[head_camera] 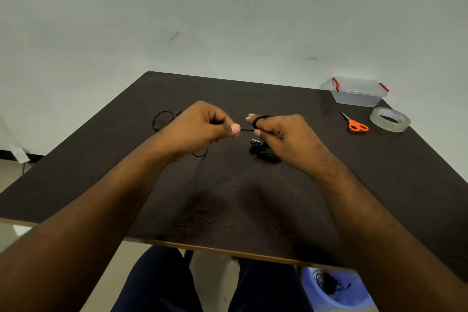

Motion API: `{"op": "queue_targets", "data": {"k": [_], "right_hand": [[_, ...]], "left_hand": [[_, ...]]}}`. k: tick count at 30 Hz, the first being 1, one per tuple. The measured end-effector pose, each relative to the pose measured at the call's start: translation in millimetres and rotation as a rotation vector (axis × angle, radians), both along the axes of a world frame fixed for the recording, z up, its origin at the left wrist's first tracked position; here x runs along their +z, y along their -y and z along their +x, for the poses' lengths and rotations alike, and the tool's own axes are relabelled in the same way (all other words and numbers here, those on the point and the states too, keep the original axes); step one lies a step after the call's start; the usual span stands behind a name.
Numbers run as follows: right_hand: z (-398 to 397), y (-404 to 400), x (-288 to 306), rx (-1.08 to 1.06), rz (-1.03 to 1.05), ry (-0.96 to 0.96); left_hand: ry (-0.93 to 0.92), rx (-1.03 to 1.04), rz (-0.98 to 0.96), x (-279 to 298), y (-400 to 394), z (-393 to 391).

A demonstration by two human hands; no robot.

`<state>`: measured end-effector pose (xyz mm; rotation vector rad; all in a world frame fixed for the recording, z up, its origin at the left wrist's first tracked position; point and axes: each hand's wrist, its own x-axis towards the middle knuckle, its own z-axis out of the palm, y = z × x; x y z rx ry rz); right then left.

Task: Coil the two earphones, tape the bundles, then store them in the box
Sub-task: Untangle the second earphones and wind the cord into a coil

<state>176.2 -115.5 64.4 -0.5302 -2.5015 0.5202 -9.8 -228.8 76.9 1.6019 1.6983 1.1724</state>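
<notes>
Two hands work one black earphone cord above the desk's middle: your right hand has it looped round its fingers, your left hand pinches the free end. Another coiled earphone lies toward the left edge; box, scissors and tape roll sit near the far right corner.

Left hand hides part of the black cable.

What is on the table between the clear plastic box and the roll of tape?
In the head view, orange-handled scissors lie roughly between the clear plastic box with red clips and the roll of clear tape, offset towards the person; otherwise only bare dark wooden table.
</notes>
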Motion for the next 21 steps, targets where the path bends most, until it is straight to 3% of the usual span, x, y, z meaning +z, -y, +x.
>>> {"op": "queue_targets", "data": {"k": [3,10,15,21], "right_hand": [[-0.6,3.0,-6.4,-0.06,-0.003,0.107],[-1.4,19.1,-0.6,0.105,-0.498,-0.015],[-2.9,40.1,9.7,0.399,-1.101,-0.345],[-4.0,36.6,32.6,0.593,-1.224,-0.708]], "left_hand": [[-0.092,-0.032,0.024,18.0,0.9,-3.3],[0.058,-0.081,0.164,31.1,-17.7,-3.7],[0.321,-0.175,0.157,13.4,-28.2,1.1],[0.536,-0.21,0.102,-23.9,-28.1,20.8]]}}
